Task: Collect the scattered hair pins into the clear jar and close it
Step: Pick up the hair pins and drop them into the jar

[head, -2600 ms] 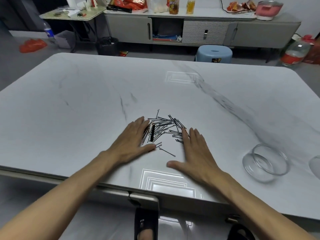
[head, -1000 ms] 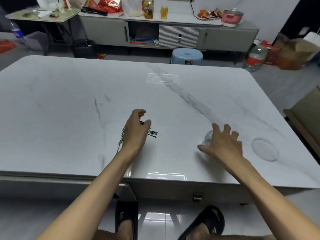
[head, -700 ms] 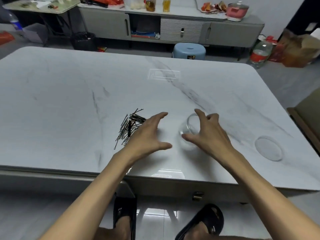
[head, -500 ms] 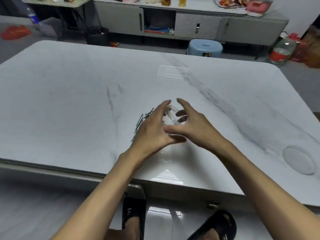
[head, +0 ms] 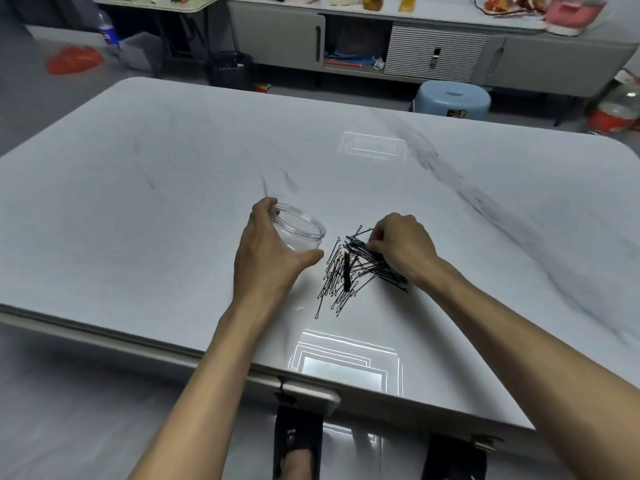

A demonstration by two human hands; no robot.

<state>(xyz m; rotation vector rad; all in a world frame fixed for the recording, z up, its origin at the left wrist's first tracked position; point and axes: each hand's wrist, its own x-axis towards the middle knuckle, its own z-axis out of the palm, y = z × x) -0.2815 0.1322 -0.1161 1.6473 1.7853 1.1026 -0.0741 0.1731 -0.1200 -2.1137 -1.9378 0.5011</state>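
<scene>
The left hand (head: 266, 252) clasps the clear jar (head: 303, 230) while the right hand (head: 403, 245) curls down, seemingly pinching the light, slippery hair pins (head: 348, 275), best bunched mid-length.

Dim overhead light glares on the table (head: 349, 370); edges bowed, perhaps slightly blurred.

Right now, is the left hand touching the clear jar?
Touching. The head view shows the left hand wrapped round the clear jar, fingers over its far rim, thumb against its near wall.
</scene>
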